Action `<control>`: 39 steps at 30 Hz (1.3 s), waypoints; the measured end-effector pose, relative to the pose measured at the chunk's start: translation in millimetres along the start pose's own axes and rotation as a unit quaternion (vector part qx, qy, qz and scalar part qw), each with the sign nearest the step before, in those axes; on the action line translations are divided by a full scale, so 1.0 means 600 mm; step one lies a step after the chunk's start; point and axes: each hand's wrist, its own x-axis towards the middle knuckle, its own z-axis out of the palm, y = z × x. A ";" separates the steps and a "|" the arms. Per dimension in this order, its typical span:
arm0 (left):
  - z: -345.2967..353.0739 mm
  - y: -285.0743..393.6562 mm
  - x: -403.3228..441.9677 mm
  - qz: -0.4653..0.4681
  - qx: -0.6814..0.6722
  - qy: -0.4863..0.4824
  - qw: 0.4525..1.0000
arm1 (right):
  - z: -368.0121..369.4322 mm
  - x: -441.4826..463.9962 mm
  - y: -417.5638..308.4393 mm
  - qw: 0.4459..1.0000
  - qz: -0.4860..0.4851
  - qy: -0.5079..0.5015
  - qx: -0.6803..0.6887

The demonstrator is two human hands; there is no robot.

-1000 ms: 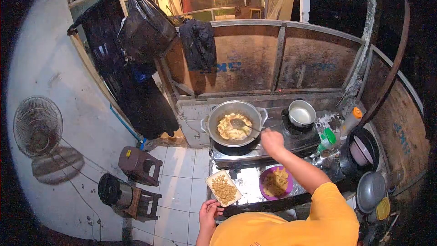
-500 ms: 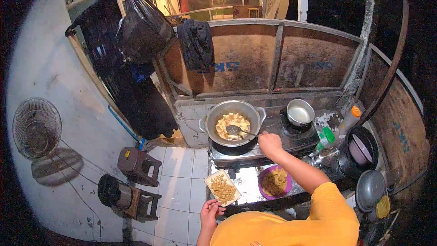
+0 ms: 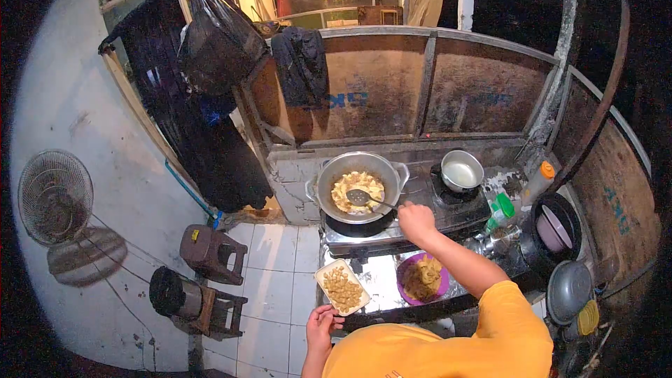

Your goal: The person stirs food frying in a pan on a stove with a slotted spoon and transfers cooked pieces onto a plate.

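Observation:
My right hand is closed around the handle of a dark slotted spatula. Its perforated head rests among pale yellow pieces frying in a wide metal wok on the stove. At the lower left, my left hand has curled fingers at the bottom corner of a cream tray. Small light-brown pieces lie spread in that tray. Between my arms sits a purple bowl with a beige, batter-like mass in it.
A small pot with pale liquid sits on the other burner of the stove. To the right are a green-topped bottle, an orange-capped bottle and a black basin. Stools and a wall fan are at left.
The spatula head has shifted very slightly upward in the wok, and the frying pieces lie a little differently. Both hands stay almost where they were.

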 end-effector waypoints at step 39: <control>0.001 0.016 -0.013 0.011 0.005 -0.001 1.000 | -0.004 0.024 -0.010 1.000 0.015 0.014 -0.017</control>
